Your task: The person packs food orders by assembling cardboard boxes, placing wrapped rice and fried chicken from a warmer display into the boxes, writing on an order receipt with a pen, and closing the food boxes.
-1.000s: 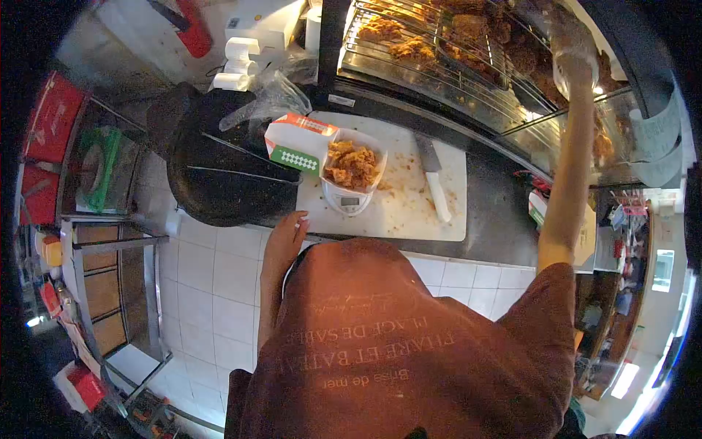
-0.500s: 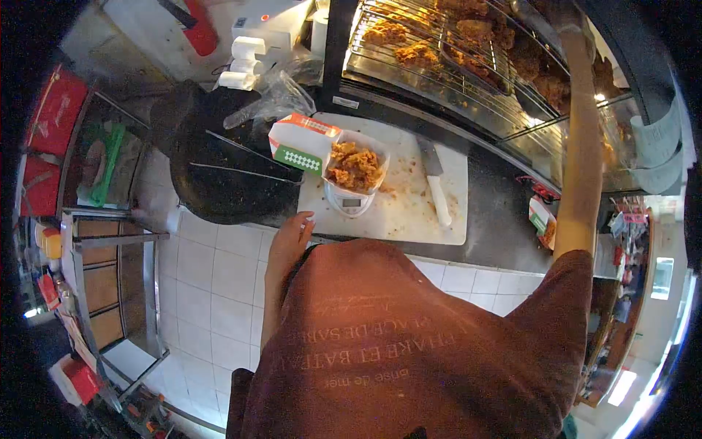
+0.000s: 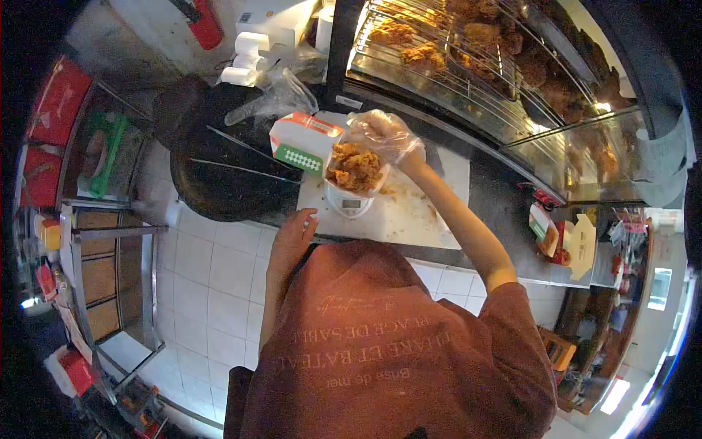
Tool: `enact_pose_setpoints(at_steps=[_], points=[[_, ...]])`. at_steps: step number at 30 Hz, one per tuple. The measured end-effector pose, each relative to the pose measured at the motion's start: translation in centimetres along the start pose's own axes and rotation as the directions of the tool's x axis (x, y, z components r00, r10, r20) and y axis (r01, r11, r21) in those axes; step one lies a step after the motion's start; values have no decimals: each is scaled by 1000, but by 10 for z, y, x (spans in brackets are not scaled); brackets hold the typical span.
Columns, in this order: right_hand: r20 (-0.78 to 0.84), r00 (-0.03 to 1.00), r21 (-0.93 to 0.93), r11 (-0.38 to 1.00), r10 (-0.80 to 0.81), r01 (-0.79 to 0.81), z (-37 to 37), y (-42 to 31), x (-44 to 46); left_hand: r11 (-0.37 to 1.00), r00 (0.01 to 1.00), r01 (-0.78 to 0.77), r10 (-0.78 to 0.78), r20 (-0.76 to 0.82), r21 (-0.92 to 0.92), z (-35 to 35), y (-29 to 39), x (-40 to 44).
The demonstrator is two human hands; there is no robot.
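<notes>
Leftmost, red boxes [image 3: 62, 95] sit along the edge of a round, fisheye view looking down past a person's brown T-shirt [image 3: 387, 329]. Below them stands a metal-framed rack [image 3: 150, 293], then a white tiled floor [image 3: 212, 278]. Next comes a large, dark, rounded object, with a pair of metal tongs [image 3: 252, 151] lying across it, their two thin arms spread. White paper rolls [image 3: 248, 55] and crumpled clear plastic [image 3: 281, 95] are just beyond.

Near the tongs, the bare left hand [image 3: 295, 233] is at the near left corner of a white cutting board [image 3: 420, 227]. Its fingers are loosely bent and slightly apart; contact with the board is unclear. Just beyond, a white, orange and green carton [image 3: 306, 137] has its lid folded back to the left. Its tray is heaped with crisp brown fried pieces [image 3: 355, 167] and sits on a small white scale [image 3: 351, 207] on the board.

The right hand [image 3: 385, 135], in a clear plastic glove, reaches to the far side of the tray, fingers bunched and pointing left; whether they grip a piece cannot be told.

Farther right, a lit glass cabinet [image 3: 457, 91] holds more fried food on wire racks. At the right end of the dark surface [image 3: 497, 219], a second filled carton [image 3: 542, 223] rests near the cabinet.
</notes>
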State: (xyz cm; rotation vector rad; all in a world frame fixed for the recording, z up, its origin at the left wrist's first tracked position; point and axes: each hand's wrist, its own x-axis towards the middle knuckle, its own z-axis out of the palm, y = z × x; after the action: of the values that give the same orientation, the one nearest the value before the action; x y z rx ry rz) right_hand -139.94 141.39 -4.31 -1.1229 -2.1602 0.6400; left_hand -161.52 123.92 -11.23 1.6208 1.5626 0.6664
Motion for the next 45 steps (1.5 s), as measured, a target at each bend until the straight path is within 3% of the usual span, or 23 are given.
enact_pose_setpoints(at_steps=[4, 7, 8, 11, 12, 13, 15, 16, 17, 18, 19, 21, 23, 25, 29, 35, 39, 45], points=[[226, 974, -193, 981, 16, 28, -1, 11, 6, 999, 999, 43, -43, 5, -6, -4, 0, -6], [157, 987, 50, 998, -40, 33, -20, 17, 5, 998, 998, 67, -67, 0, -17, -5, -8, -10], [97, 994, -12, 998, -56, 57, -27, 18, 3, 999, 999, 45, -46, -22, -15, -3, -12, -12], [-57, 998, 241, 970, -16, 30, -44, 18, 2, 999, 999, 35, -34, -38, 17, -3, -15, -13], [-39, 998, 290, 956, -44, 54, -59, -2, 5, 999, 999, 40, -39, -33, 32, -3, -15, -12], [-23, 991, 285, 951, 132, -120, -59, 5, 5, 998, 998, 53, -52, -29, 26, -4, -11, -11], [-10, 995, 226, 970, 96, -91, -80, 3, 2, 997, 997, 76, -76, -21, 17, -7, -1, -9], [-72, 996, -159, 985, 60, -71, -97, -12, 1, 998, 998, 62, -62, -23, 4, -7, -2, -9], [-39, 999, -554, 833, -7, -16, -111, 7, -1, 999, 999, 47, -48, -25, -9, -5, -4, -7], [-6, 997, -848, 528, -73, 34, -125, 27, -3, 999, 999, 33, -34, -29, -22, -4, -6, -6], [-302, 953, -450, 883, -6, -137, -142, 1, 4, 999, 999, 35, -36, -24, -29, -3, -6, -5], [-421, 874, -616, 784, -244, -78, -184, -19, 12, 998, 999, 38, -38, -9, -41, -2, -6, -4], [-489, 745, -766, 632, -454, -117, -228, -35, 21, 1000, 1000, 30, -30, 3, -9, -1, -3, -2], [-492, 701, -825, 533, -516, -186, -257, -35, 33, 1000, 1000, 19, -19, 12, 1, 0, -2, 1], [-454, 756, -860, 455, -471, -232, -283, -26, 66, 1000, 1000, 9, -9, 22, -2, 1, 2, 6], [-408, 855, -853, 468, -321, -232, -289, -13, 103, 1000, 999, -7, 6, 54, 5, 0, 18, 8], [-399, 869, -850, 475, -293, -230, -290, -10, 108, 997, 997, -74, 74, -15, -4, 5, 6, 2], [-403, 869, -845, 481, -286, -233, -295, -7, 107, 1000, 1000, -17, 17, 6, 8, 3, -5, -11]])
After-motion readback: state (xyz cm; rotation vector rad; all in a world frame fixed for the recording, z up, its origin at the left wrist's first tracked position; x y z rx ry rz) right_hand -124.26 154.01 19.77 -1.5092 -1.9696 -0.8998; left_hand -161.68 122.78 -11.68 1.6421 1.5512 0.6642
